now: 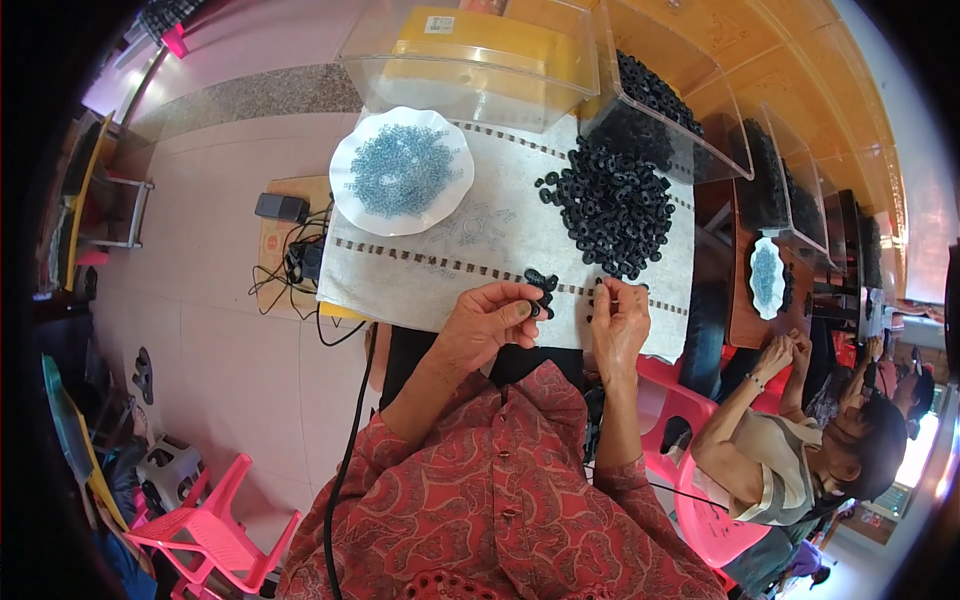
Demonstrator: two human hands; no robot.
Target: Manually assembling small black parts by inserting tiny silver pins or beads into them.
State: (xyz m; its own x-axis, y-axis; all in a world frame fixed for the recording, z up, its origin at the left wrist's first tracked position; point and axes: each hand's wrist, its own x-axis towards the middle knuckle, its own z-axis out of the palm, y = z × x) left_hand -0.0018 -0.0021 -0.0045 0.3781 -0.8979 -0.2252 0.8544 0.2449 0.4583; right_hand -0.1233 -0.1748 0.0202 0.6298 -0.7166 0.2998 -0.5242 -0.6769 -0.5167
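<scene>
On cloth, perhaps rubber rings

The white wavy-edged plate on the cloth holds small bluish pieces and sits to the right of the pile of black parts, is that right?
Not quite: the head view shows the white wavy-edged plate to the left of the pile of black parts. It does hold small bluish pieces and sits on the cloth.

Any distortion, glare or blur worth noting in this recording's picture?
Head view: strong fisheye bending, with the speckled floor strip curving and black corners; head view: a bright patch washed out at far right; head view: left hand and right hand fairly sharp.
</scene>
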